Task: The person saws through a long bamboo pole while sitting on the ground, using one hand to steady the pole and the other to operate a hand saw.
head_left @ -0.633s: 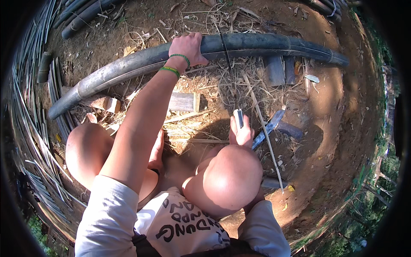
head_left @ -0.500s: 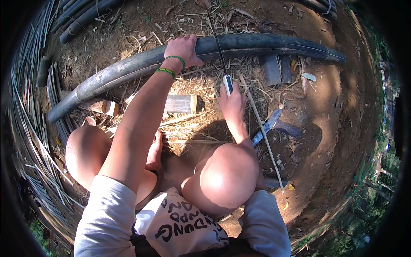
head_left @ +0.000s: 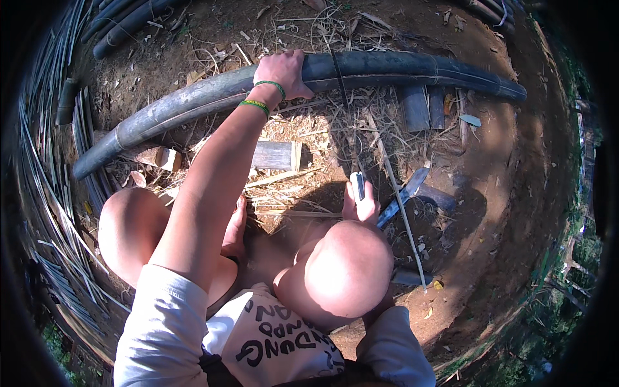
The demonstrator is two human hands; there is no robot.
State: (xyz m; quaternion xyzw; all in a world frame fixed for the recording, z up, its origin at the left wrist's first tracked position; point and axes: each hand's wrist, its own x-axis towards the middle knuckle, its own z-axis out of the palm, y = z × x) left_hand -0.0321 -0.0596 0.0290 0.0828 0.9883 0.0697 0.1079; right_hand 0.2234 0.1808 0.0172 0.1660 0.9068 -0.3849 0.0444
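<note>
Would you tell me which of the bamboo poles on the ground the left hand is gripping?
The left hand grips the long dark pole lying crosswise ahead of the knees; the other poles lie untouched at the far upper left.

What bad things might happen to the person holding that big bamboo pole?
The right hand grips a knife handle close to the bare knee, so a slip might cut skin. The left hand alone steadies the long bamboo pole resting on short props; it might roll off. Dry splinters litter the ground near a bare foot.
</note>
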